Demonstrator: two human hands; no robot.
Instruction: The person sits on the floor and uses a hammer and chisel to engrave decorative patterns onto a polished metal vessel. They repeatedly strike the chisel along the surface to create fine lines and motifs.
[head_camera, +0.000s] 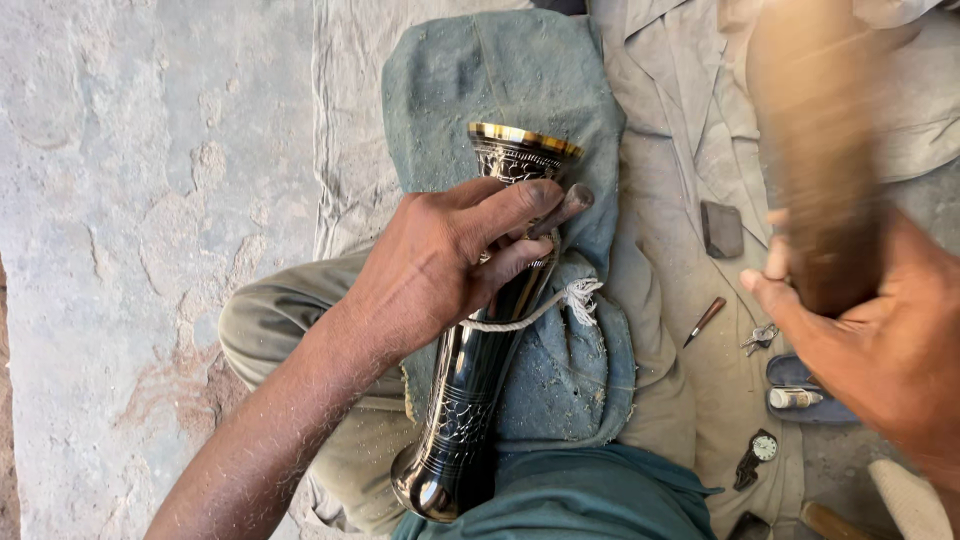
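A tall black metal vase (470, 400) with engraved patterns and a gold rim lies on a dusty blue-green cloth (560, 370) over my lap. A white cord (545, 308) runs across it. My left hand (440, 265) rests on the vase's upper part and pinches a short dark metal chisel (565, 208) against the engraved band. My right hand (880, 350), at the right edge, grips a brown wooden mallet (815, 160) raised and blurred with motion, apart from the chisel.
On the beige cloth to the right lie a dark flat stone (721, 229), a small wooden-handled tool (705, 321), keys (760, 338), a small tube (795, 398) and a wristwatch (757, 456). Bare stone floor (130, 200) fills the left side.
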